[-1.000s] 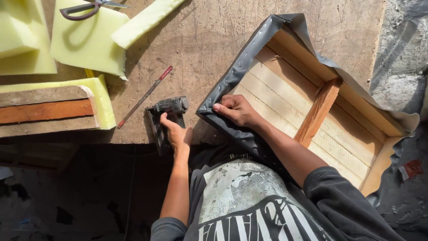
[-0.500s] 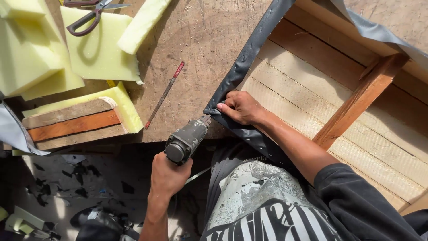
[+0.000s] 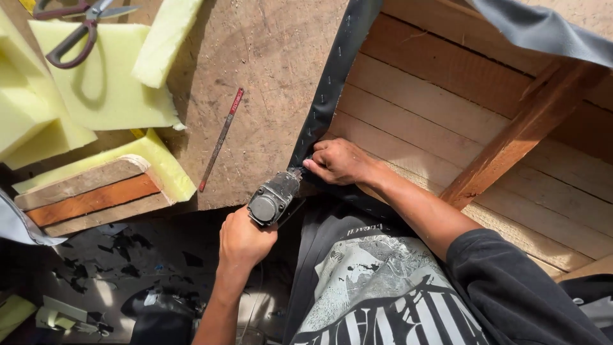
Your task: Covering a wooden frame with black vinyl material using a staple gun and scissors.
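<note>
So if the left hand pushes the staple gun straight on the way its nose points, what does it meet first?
Most likely the dark fabric at the wooden frame corner, beside the right hand fingers; the staple gun in the left hand looks nearly touching.
</note>
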